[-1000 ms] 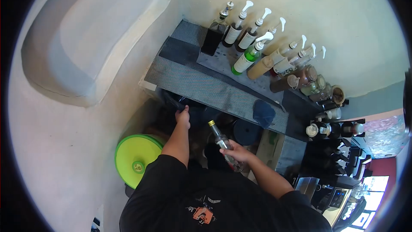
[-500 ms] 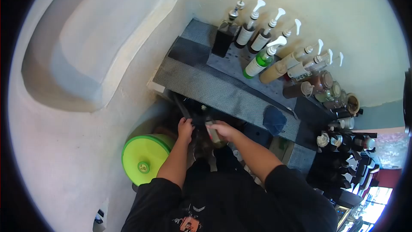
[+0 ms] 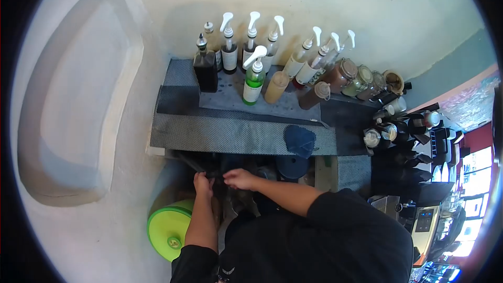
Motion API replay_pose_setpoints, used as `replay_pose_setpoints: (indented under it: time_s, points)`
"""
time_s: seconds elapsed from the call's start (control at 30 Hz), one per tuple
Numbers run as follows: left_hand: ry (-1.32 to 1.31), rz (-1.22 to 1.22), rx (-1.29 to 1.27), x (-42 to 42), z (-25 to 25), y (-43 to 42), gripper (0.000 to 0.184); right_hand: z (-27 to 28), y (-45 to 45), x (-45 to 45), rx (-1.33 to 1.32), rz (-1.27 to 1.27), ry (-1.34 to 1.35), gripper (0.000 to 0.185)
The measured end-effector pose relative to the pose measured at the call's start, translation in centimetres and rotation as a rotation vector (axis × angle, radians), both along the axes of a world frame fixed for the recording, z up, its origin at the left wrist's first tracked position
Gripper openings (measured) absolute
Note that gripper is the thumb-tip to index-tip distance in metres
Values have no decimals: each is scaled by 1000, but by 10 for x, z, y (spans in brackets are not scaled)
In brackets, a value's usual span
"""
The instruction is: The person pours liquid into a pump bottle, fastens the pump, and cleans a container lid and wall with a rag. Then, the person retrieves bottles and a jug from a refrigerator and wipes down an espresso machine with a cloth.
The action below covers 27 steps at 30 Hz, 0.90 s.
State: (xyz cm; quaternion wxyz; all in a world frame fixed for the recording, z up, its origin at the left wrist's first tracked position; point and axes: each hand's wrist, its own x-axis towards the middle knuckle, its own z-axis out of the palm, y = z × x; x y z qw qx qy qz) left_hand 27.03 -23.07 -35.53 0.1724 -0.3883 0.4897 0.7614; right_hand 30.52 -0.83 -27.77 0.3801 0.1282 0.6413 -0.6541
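My left hand [image 3: 203,183] is closed at the lower end of a dark flat strip [image 3: 191,162] that slants down from under the counter's left end. My right hand [image 3: 241,179] is just to its right, below the counter's front edge, with fingers curled; whether anything is in them is hidden. Both hands are over a dark, shadowed space beneath the counter. A lime-green round lid [image 3: 170,230] lies below my left hand, beside my forearm.
Pump bottles, one holding green liquid [image 3: 252,86], stand on the counter [image 3: 209,131] with a dark square bottle [image 3: 205,71] and several jars [image 3: 341,76]. A blue cloth [image 3: 300,141] hangs over its front edge. A curved white wall [image 3: 126,141] borders the left.
The view has turned and shifted. The small bottle that was in my right hand no longer shows. My left hand remains at the dark strip.
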Motion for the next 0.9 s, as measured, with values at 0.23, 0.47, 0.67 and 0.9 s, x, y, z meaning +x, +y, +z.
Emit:
replay_pose_setpoints:
  time_s: [0.23, 0.47, 0.67, 0.9]
  points:
    - [-66, -35, -82, -7, 28, 4, 29, 2, 119, 98, 225, -57, 149, 31]
    - [401, -5, -746, -28, 98, 77, 59, 50, 204, 108, 417, -312, 381, 24]
    - [961, -337, -573, -118, 258, 200, 49, 77, 232, 45, 363, -562, 576, 19]
    - [1188, -457, -978, -199, 302, 261, 55, 139, 244, -10, 416, -440, 689, 20]
